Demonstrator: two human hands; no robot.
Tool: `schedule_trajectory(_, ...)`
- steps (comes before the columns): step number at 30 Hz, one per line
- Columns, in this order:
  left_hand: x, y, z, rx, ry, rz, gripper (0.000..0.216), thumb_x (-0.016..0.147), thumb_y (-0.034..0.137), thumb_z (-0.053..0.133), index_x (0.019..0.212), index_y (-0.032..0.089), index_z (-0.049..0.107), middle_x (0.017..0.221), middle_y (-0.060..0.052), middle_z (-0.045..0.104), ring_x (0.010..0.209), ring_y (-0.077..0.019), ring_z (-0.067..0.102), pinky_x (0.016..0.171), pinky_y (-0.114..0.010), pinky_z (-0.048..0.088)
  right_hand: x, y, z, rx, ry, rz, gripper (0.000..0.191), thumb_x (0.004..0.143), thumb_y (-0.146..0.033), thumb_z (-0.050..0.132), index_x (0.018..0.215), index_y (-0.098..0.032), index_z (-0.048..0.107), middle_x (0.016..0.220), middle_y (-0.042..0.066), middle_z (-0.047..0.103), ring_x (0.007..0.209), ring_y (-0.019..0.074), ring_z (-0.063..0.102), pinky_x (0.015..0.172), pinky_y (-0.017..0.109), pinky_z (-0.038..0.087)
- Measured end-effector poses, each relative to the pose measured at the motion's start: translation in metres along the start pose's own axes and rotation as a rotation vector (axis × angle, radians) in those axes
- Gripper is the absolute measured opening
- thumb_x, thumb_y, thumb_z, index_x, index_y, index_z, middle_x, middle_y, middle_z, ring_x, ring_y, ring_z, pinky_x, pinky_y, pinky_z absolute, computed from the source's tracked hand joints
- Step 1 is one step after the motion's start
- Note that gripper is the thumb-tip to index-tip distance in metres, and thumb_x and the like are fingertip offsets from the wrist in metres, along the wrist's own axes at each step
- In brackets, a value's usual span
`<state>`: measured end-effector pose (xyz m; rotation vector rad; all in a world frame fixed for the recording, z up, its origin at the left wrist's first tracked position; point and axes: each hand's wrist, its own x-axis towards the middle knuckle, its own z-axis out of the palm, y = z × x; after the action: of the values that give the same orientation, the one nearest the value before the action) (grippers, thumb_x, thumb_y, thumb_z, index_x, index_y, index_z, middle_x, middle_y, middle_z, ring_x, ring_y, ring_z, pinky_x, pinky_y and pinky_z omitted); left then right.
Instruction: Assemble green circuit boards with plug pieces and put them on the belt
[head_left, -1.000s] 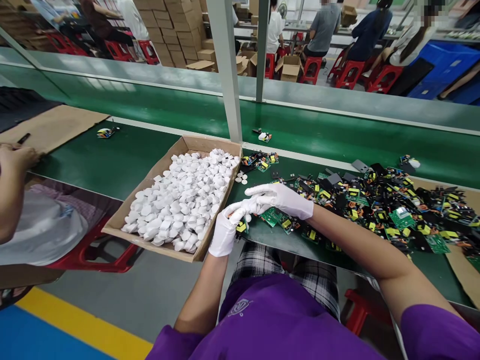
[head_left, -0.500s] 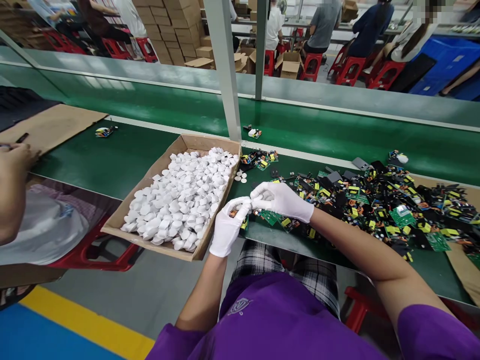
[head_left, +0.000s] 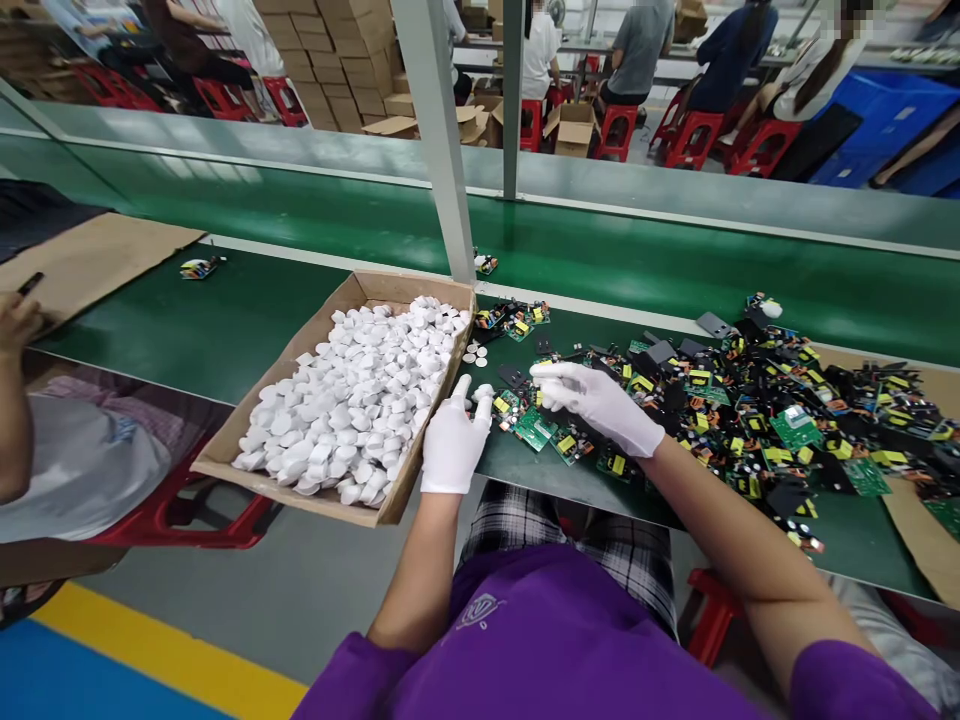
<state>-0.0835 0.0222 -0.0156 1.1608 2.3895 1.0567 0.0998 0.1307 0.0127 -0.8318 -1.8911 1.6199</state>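
— Start with the biggest?
— Behind, a long green belt (head_left: 637, 265); in front, a green worktop (head_left: 240, 345). On that, a cardboard tray (head_left: 397, 288) heaped with white pads (head_left: 330, 415), and to its right a big pile of circuit boards (head_left: 795, 427).
— Much left, then?
— Plenty, judging by tray and pile.
— And the hands?
— Gloved, apart from each other. Left hand (head_left: 454, 445) at the tray's right side, with forefinger and thumb spread; right hand (head_left: 604, 408) over the near boards, with fingers bent close together. Can't tell whether holding anything in either.
— Anything done?
— Perhaps a little. Can pick out one board with a white part (head_left: 486, 264) on the belt, partly hidden by a post (head_left: 433, 130), and another such board (head_left: 763, 305) behind the pile.
— Smallest of all?
— A few loose white discs (head_left: 481, 351) on the worktop, near the tray.
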Motion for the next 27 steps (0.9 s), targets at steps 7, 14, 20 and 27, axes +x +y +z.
schedule_trajectory(7,-0.015,0.012,-0.017,-0.392,-0.055,-0.005,0.044,0.086,0.042,0.064,0.123,0.02,0.068,0.117,-0.011,0.073,0.109,-0.0267,0.065,0.101,-0.039,0.045,-0.04,0.004,0.005,0.179,0.104,0.088,0.036,0.08,-0.038,0.073,0.111,-0.02,0.07,0.091,0.004,0.074,0.073,0.015,0.071,0.072,0.031,0.06)
schedule_trajectory(14,-0.025,0.032,0.0,-1.005,-0.436,-0.128,0.054,0.086,0.043,0.063,0.134,0.02,0.059,0.108,-0.007,0.074,0.108,-0.0201,0.063,0.099,-0.032,0.044,-0.074,0.016,0.034,0.142,0.274,-0.06,0.029,0.09,-0.045,0.064,0.102,-0.021,0.074,0.072,0.002,0.071,0.056,0.0135,0.066,0.057,0.028,0.057)
schedule_trajectory(20,-0.035,0.05,0.013,-1.252,-0.637,-0.265,0.057,0.076,0.03,0.07,0.131,0.022,0.062,0.102,-0.005,0.071,0.094,-0.0165,0.064,0.091,-0.029,0.047,-0.088,0.029,0.04,0.056,0.476,-0.196,0.035,0.088,-0.031,0.068,0.122,-0.024,0.065,0.099,0.005,0.073,0.089,0.0178,0.07,0.091,0.038,0.057)
schedule_trajectory(27,-0.046,0.068,0.036,-1.224,-0.553,-0.21,0.052,0.08,0.041,0.068,0.129,0.025,0.063,0.095,-0.003,0.063,0.076,-0.0121,0.057,0.074,-0.025,0.048,-0.097,0.027,0.042,-0.046,0.506,-0.242,0.023,0.09,-0.029,0.064,0.112,-0.024,0.069,0.089,0.003,0.074,0.081,0.0175,0.07,0.083,0.035,0.059)
